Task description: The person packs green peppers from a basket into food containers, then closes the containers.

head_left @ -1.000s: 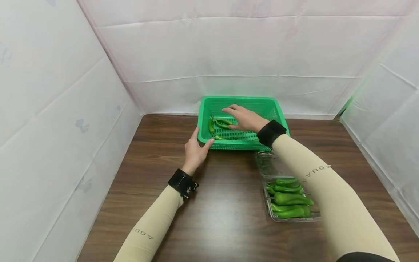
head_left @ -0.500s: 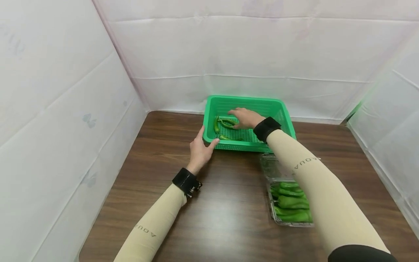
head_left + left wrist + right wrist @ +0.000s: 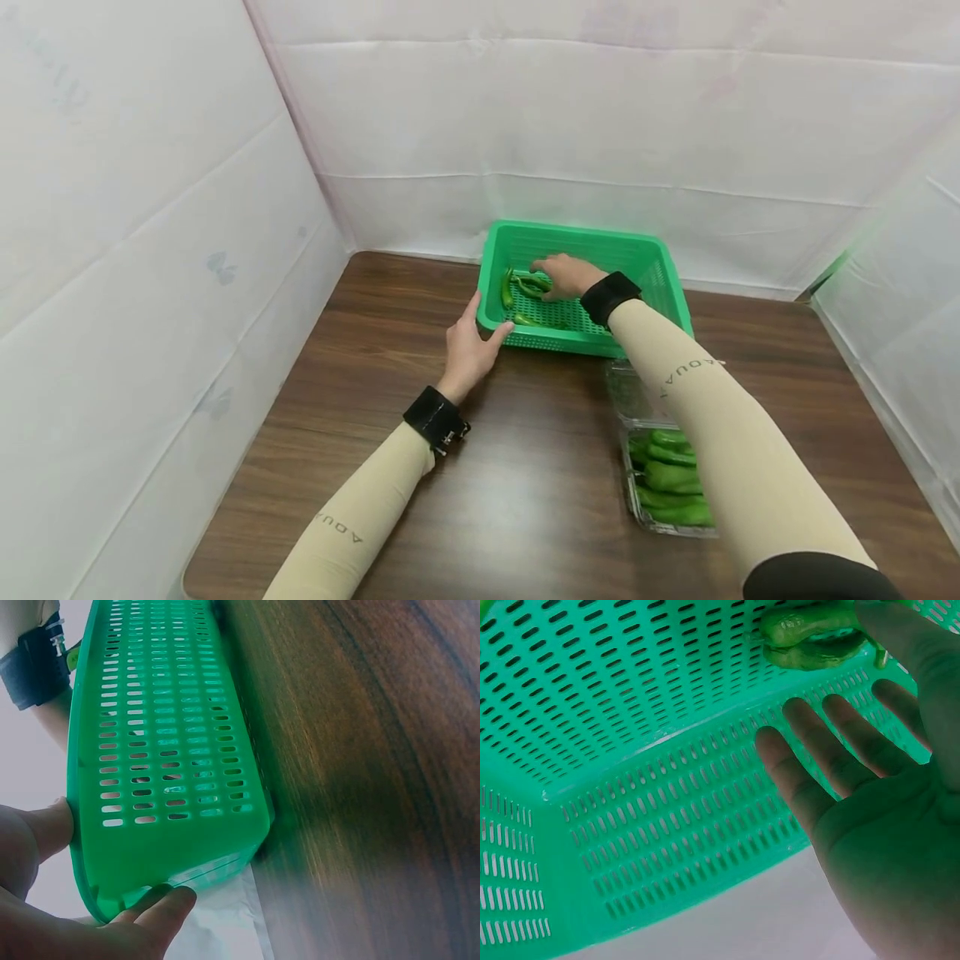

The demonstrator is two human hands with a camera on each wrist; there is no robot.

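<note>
A green perforated plastic basket (image 3: 660,271) stands at the far side of the dark wood-grain tabletop (image 3: 525,467), close to the white draped backdrop. The left hand (image 3: 471,346) grips the basket's near left corner — thumb on the front wall, fingers along the left side; the left wrist view shows the thumb (image 3: 161,911) under the rounded corner and a finger (image 3: 49,825) pressed to the rim.

The right hand (image 3: 564,275) is down inside the basket, over its left half, its fingers relaxed and spread. In the right wrist view the fingers (image 3: 832,742) stretch out straight above the slotted wall, clasping nothing, while the thumb side lies just beside a green pepper (image 3: 814,634) on the basket floor; whether it touches the pepper I cannot tell. From the head camera, a few slim green peppers (image 3: 525,287) lie in the basket's left part — one along the left wall, one curled by the right hand's fingertips, one near the front wall.

On the tabletop in front of the basket's right end sits a clear plastic clamshell tray (image 3: 628,392) with its lid folded back, holding more green peppers (image 3: 667,479), partly hidden by the right forearm. Both arms wear beige sleeves and black wrist straps.
</note>
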